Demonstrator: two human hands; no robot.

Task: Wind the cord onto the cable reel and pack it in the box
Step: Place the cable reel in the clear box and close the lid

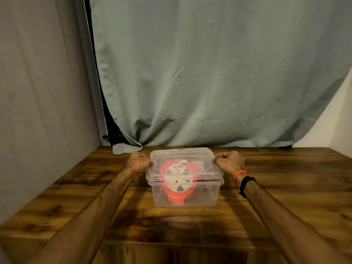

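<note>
Both hands, left [138,161] and right [229,160], grasping lid [181,152] edges, reel [178,180] inside clear box [200,195]

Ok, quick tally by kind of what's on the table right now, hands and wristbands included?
Clear box: 1
Lid: 1
Red cable reel, inside the box: 1
Hands: 2, left hand and right hand, at the lid's ends
Wristbands: 2, orange band and black band, both on the right wrist
Total: 7
</note>
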